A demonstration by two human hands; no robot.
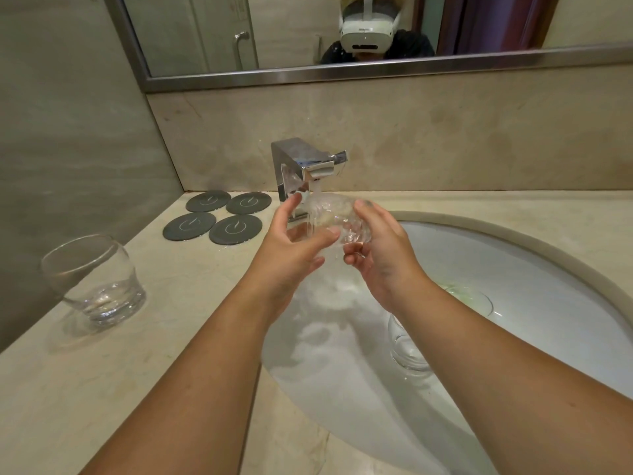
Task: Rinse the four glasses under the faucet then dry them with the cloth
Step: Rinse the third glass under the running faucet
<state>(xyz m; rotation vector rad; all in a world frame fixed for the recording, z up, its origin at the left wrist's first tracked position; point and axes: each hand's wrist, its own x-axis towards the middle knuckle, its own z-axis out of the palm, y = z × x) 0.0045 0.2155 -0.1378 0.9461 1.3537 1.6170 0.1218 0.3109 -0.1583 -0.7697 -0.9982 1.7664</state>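
Observation:
A clear glass (337, 219) lies on its side under the running chrome faucet (301, 169), held over the sink between both hands. My left hand (296, 246) grips its open end, thumb across the rim. My right hand (378, 248) cups its base from the right. Water streams over the glass. A second glass (97, 281) stands upright on the counter at the left. A third glass (407, 347) lies in the basin, partly hidden by my right forearm. Another glass (474, 298) shows in the basin behind that arm. No cloth is in view.
Several dark round coasters (224, 217) lie on the beige stone counter (171, 337) left of the faucet. The white oval sink (548, 269) fills the right side. A steel-framed mirror (342, 72) hangs above the backsplash, and a wall closes off the left.

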